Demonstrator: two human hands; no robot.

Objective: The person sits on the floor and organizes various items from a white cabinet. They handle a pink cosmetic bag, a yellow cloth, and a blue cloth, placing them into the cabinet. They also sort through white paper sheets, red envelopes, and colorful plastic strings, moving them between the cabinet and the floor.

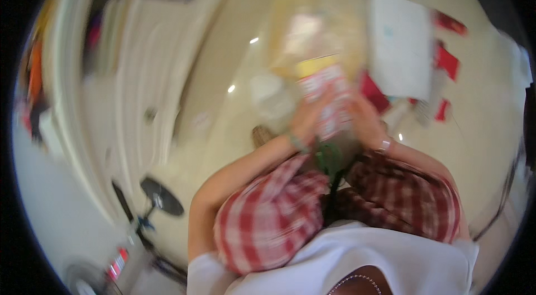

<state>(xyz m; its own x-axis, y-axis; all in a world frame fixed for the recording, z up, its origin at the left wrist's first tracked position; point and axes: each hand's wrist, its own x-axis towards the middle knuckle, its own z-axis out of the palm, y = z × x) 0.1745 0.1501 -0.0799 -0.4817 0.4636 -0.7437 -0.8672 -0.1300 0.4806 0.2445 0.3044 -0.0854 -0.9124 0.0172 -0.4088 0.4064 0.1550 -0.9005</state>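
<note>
Holding a red-and-white patterned piece (pixel 335 113) above the floor (pixel 212 110), between left hand (pixel 310 118) and right hand (pixel 367 122), just beyond the knees. Curling the fingers of each hand in at its near sides, leaving little opening; blurring too much for telling how firmly. Showing a yellow strip (pixel 318 64) along its far end. Facing a pale yellow wrapping (pixel 285 43) beyond it, with a white crumpled thing (pixel 272 95) near the left hand. Having a red piece (pixel 373 93) just beside the right hand, near a large white sheet (pixel 401 43). Bunching a green cord (pixel 329 159) between red checked trousers (pixel 268 217).
</note>
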